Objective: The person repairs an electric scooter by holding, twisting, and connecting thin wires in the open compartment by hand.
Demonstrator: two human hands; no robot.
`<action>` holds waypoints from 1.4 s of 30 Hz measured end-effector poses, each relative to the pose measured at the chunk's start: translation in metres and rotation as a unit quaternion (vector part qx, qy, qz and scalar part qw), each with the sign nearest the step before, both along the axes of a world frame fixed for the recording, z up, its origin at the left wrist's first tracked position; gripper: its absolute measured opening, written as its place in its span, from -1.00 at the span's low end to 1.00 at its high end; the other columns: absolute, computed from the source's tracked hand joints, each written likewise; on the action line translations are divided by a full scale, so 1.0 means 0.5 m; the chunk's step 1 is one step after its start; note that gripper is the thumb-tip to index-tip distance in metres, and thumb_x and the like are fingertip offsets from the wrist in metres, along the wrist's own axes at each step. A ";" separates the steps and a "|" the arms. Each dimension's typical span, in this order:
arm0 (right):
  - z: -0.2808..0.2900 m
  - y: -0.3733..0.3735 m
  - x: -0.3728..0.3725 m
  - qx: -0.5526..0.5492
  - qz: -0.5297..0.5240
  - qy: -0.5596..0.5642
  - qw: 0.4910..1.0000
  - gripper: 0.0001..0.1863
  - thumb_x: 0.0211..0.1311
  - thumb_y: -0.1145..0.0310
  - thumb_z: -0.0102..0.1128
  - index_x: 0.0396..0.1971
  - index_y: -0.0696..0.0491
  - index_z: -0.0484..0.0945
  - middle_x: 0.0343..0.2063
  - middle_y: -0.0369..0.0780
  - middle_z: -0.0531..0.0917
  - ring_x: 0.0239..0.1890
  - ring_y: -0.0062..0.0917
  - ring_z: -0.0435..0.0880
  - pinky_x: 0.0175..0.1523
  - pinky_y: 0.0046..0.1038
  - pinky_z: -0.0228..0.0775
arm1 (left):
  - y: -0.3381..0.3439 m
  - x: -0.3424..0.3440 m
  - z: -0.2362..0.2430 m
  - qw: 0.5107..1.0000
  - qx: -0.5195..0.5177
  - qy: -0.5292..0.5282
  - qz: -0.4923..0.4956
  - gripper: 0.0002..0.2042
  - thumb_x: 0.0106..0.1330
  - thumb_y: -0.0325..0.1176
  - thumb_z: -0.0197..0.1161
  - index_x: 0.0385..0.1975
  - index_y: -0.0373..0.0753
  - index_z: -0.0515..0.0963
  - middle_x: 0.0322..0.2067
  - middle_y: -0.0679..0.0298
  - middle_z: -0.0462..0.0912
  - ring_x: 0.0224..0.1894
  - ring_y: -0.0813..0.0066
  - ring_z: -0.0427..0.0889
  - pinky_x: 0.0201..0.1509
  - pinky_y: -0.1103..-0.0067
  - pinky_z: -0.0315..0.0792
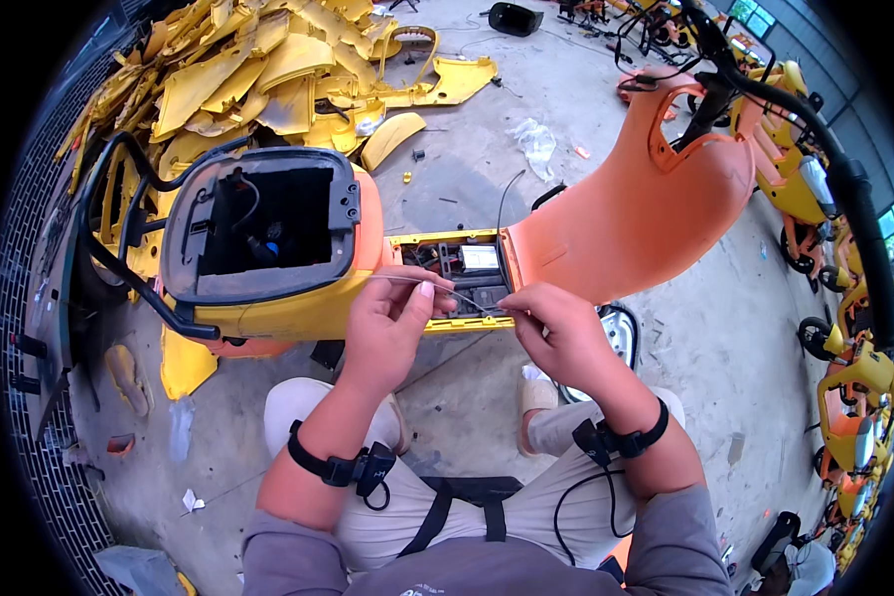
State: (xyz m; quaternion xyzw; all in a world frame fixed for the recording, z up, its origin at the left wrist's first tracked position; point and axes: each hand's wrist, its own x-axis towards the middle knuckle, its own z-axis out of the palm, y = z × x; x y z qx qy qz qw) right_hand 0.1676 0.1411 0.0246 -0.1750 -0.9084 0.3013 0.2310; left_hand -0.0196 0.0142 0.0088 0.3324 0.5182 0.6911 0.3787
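A scooter lies across my view, with a yellow rear body point(278, 320), an open seat box point(268, 219), an orange front panel point(641, 209) and an uncovered floor compartment point(452, 248) holding wiring and a silver-labelled module point(480, 257). Over that compartment my left hand point(397, 328) pinches a thin cable point(470, 298) between thumb and fingers. My right hand point(551, 328) has its fingertips closed on the same cable, at the compartment's right. A black cable point(503, 204) arches up from behind the compartment.
Yellow body panels point(238, 74) are piled back left. Black handlebars point(795, 109) curve over the right. Yellow scooters point(834, 397) line the right side. A metal part point(621, 343) lies right of my right hand. Plastic scraps point(536, 144) lie on the concrete floor; a brick wall point(45, 348) borders the left.
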 end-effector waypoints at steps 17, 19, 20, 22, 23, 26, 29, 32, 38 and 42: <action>-0.091 -0.011 0.003 -0.182 0.029 -0.033 0.982 -0.84 0.27 0.36 0.15 -0.25 0.12 0.58 -0.36 -0.12 0.65 -0.38 -0.28 0.65 -0.29 -0.37 0.49 | 0.026 0.052 -0.040 0.998 -0.037 -0.030 0.048 -0.85 0.43 -0.40 0.08 -0.13 -0.32 0.46 -0.21 0.14 0.65 -0.20 0.43 0.67 -0.11 0.53 0.52; -0.117 -0.007 -0.002 -0.241 0.006 -0.020 0.970 -0.83 0.31 0.34 0.13 -0.24 0.13 0.57 -0.40 -0.16 0.65 -0.43 -0.36 0.65 -0.30 -0.42 0.48 | 0.031 0.053 -0.040 0.996 -0.039 -0.067 0.032 -0.85 0.43 -0.39 0.08 -0.13 -0.31 0.45 -0.21 0.13 0.64 -0.20 0.42 0.66 -0.11 0.51 0.50; -0.131 -0.005 -0.004 -0.371 -0.012 0.011 0.928 -0.82 0.34 0.32 0.11 -0.22 0.11 0.57 -0.43 -0.22 0.63 -0.46 -0.49 0.59 -0.34 -0.50 0.44 | 0.030 0.053 -0.036 0.994 -0.029 -0.103 0.015 -0.85 0.42 -0.39 0.08 -0.13 -0.30 0.45 -0.21 0.13 0.63 -0.20 0.41 0.65 -0.11 0.49 0.49; -0.125 0.004 -0.010 -0.495 -0.024 0.044 0.868 -0.80 0.38 0.30 0.09 -0.20 0.10 0.57 -0.47 -0.28 0.60 -0.50 -0.63 0.54 -0.37 -0.58 0.39 | 0.023 0.046 -0.034 0.991 -0.019 -0.135 0.002 -0.85 0.42 -0.38 0.08 -0.13 -0.29 0.44 -0.21 0.13 0.63 -0.20 0.40 0.64 -0.11 0.47 0.47; -0.111 0.016 -0.006 -0.547 -0.025 0.051 0.835 -0.80 0.40 0.29 0.07 -0.18 0.08 0.57 -0.49 -0.33 0.57 -0.51 -0.71 0.47 -0.40 -0.64 0.33 | 0.018 0.041 -0.034 0.988 0.000 -0.154 -0.012 -0.85 0.42 -0.38 0.07 -0.12 -0.28 0.44 -0.23 0.14 0.62 -0.20 0.40 0.62 -0.10 0.47 0.46; -0.087 0.052 -0.007 -0.622 -0.022 0.067 0.780 -0.80 0.39 0.28 0.09 -0.17 0.06 0.59 -0.51 -0.36 0.55 -0.57 -0.80 0.36 -0.49 -0.72 0.18 | 0.001 0.016 -0.034 0.982 0.016 -0.184 -0.046 -0.85 0.41 -0.39 0.06 -0.11 -0.26 0.42 -0.25 0.16 0.61 -0.20 0.39 0.61 -0.10 0.47 0.45; -0.055 0.093 0.027 -0.643 0.084 0.068 0.758 -0.80 0.29 0.29 0.19 -0.22 0.10 0.61 -0.55 -0.37 0.53 -0.55 -0.81 0.35 -0.48 -0.74 0.11 | 0.000 0.003 -0.031 0.977 0.021 -0.187 -0.101 -0.86 0.42 -0.41 0.05 -0.11 -0.25 0.40 -0.27 0.17 0.59 -0.21 0.37 0.60 -0.09 0.46 0.46; -0.045 0.101 0.042 -0.603 0.114 0.079 0.785 -0.81 0.29 0.30 0.19 -0.24 0.10 0.63 -0.54 -0.38 0.53 -0.53 -0.81 0.37 -0.45 -0.72 0.14 | -0.015 -0.009 -0.022 0.979 0.024 -0.141 -0.145 -0.90 0.42 -0.42 0.03 -0.15 -0.25 0.38 -0.28 0.16 0.56 -0.21 0.34 0.60 -0.08 0.44 0.47; -0.019 0.080 0.041 -0.542 0.129 0.049 0.829 -0.82 0.26 0.33 0.26 -0.27 0.13 0.65 -0.47 -0.36 0.59 -0.45 -0.75 0.48 -0.33 -0.66 0.33 | -0.027 -0.016 -0.022 0.972 0.061 -0.109 -0.198 -0.93 0.43 -0.41 0.04 -0.26 -0.24 0.34 -0.31 0.16 0.50 -0.21 0.29 0.60 -0.06 0.43 0.48; -0.026 0.079 0.047 -0.511 0.086 0.074 0.852 -0.82 0.25 0.33 0.28 -0.28 0.13 0.64 -0.42 -0.36 0.62 -0.44 -0.75 0.49 -0.32 -0.66 0.35 | -0.021 -0.013 -0.032 0.963 0.095 -0.080 -0.239 -0.96 0.46 -0.42 -0.01 -0.26 -0.21 0.34 -0.28 0.24 0.51 -0.17 0.40 0.59 -0.08 0.52 0.41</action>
